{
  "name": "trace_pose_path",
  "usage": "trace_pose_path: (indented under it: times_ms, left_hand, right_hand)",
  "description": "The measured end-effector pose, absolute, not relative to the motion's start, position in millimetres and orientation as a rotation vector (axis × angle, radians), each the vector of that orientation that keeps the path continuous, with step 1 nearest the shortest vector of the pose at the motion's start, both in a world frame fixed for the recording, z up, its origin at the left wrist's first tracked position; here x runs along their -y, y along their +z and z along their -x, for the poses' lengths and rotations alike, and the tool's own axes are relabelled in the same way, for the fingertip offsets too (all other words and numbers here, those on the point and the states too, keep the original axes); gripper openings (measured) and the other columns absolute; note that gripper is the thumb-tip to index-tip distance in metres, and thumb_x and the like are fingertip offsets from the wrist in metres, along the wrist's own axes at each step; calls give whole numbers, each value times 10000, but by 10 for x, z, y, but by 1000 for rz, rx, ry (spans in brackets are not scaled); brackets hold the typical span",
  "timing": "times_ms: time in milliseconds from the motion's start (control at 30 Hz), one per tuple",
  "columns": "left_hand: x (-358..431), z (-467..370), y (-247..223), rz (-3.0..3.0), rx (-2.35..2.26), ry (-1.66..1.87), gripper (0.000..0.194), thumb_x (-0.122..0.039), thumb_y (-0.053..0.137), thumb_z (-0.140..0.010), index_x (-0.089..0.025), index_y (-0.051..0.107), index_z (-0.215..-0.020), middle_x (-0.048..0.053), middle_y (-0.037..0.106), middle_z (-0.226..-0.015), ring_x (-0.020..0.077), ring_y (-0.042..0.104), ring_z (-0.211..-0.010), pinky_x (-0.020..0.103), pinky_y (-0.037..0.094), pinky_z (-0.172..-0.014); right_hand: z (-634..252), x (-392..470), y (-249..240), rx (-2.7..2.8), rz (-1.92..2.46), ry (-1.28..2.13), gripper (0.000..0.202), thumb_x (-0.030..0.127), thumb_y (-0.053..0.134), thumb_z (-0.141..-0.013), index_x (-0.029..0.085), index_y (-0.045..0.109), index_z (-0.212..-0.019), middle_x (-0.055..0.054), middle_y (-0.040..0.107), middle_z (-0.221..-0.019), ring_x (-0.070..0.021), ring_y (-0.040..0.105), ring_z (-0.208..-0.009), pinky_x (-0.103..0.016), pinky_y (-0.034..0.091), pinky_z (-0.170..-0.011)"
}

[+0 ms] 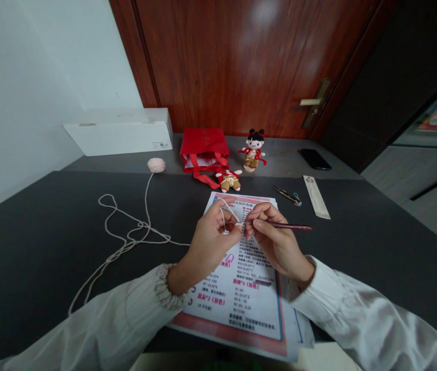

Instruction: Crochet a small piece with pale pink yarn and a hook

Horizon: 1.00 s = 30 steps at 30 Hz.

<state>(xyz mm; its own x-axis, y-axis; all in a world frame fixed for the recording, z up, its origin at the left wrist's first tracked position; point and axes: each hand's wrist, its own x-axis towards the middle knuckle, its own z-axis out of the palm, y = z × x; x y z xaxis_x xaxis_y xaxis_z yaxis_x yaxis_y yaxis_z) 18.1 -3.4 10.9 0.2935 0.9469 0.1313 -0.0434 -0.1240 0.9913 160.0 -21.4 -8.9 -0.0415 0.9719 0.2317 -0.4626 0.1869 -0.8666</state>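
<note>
Between the fingers of my right hand (274, 237) is a crochet hook with a dark red handle (293, 225), its tip pointing left. My left hand (216, 232) is closed on pale yarn (229, 208), which loops over its fingers and meets the hook tip near the thumb. Any stitches there are too small to make out. Both hands are close together above printed pattern sheets (237, 319). From the left hand the yarn strand (141, 232) runs loosely over the table to a pale yarn ball (156, 165).
Behind the sheets lie a headless crocheted doll body (229, 181), a red gift bag (204, 147) and a standing crocheted doll (254, 149). To the right are small scissors (287, 195), a pale flat packet (316, 197) and a phone (315, 159). A white box (120, 134) stands back left.
</note>
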Motion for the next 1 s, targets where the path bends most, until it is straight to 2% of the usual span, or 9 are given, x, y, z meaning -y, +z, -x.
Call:
trace_pose_path:
  times_ms: [200,600,1000]
  left_hand:
    - [25,-140,152,-1550,-1030,1152,394,-94,592,-732,-159,512,-1112,-64,528,-667,93,542,-632,217,403,-603]
    - [21,-119,65,-1682,-1073,1213,352,-134,589,-769,-186,515,-1110,-53,549,-695,102,555,-651,231,427,-629]
    - [14,-130,95,-1617,-1068,1209,398,-119,596,-749,-186,519,-1133,-46,579,-712,106,583,-665,230,439,-638]
  right_hand:
    - [-1696,191,-95,1115,666,1179,153,213,724,-760,201,583,-699,26,628,-707,-112,577,-568,-271,443,-601]
    - [-1722,255,-99,1318,718,866,108,142,651,-826,215,596,-770,15,630,-748,-133,601,-665,-285,449,-620]
    - [-1755,249,-105,1366,726,873,109,138,656,-825,218,602,-774,15,630,-785,-133,601,-677,-289,450,-635]
